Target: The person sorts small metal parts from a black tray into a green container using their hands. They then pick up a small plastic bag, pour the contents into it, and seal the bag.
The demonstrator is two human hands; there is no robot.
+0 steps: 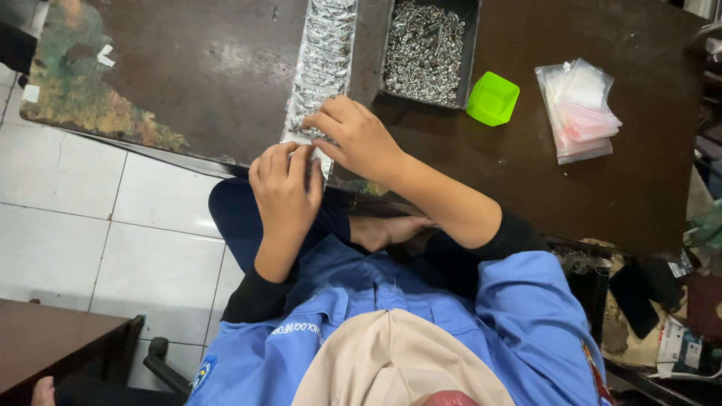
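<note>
A long row of small clear bags filled with silver screws (323,53) lies on the dark worn table (210,68), running toward its near edge. At the near end of the row both hands pinch one small bag of screws (304,128). My left hand (286,188) grips its lower edge at the table's rim, fingers curled. Just above it, my right hand (357,135) presses its fingertips on the bag's top.
A dark tray of loose silver screws (425,49) stands just right of the row. A small green square cup (492,98) sits beside it, and a stack of empty clear zip bags (579,109) lies further right. White floor tiles (90,218) are at left.
</note>
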